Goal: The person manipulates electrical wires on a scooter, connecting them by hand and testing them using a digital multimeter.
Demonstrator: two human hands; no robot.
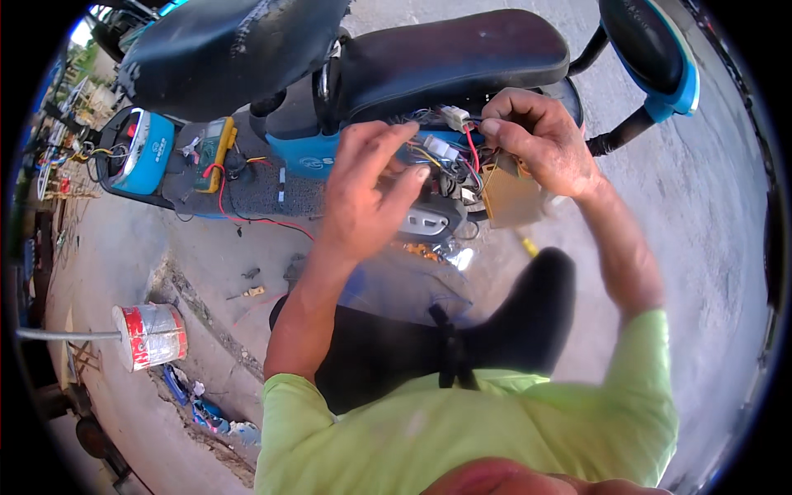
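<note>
While a red-and-white round bucket stands at the left of the frame, a yellow-cased multimeter with a dark face lies at upper left on the grey textured footboard of a blue scooter, its thin red lead trailing toward the centre. Should a forearm snag that lead, the meter could be dragged off its perch. At the centre, the person's left hand is open, thumb and forefinger spread apart beside the wiring, with nothing clearly seen between them. Just right of those fingertips, at upper centre, the tangle of coloured wires sits below a long black padded seat, with a white plastic connector among its strands and a cream block-shaped connector above. With strands so crowded, mistaking one for its neighbour could cross a circuit, and any bared ends touching could short. Further right, the right hand curls its fingers toward the thumb; whether they pinch a wire I cannot tell. A hard tug there could strain the red wire beside it. Below that hand hangs a flat tan panel, which a wrist might knock.
</note>
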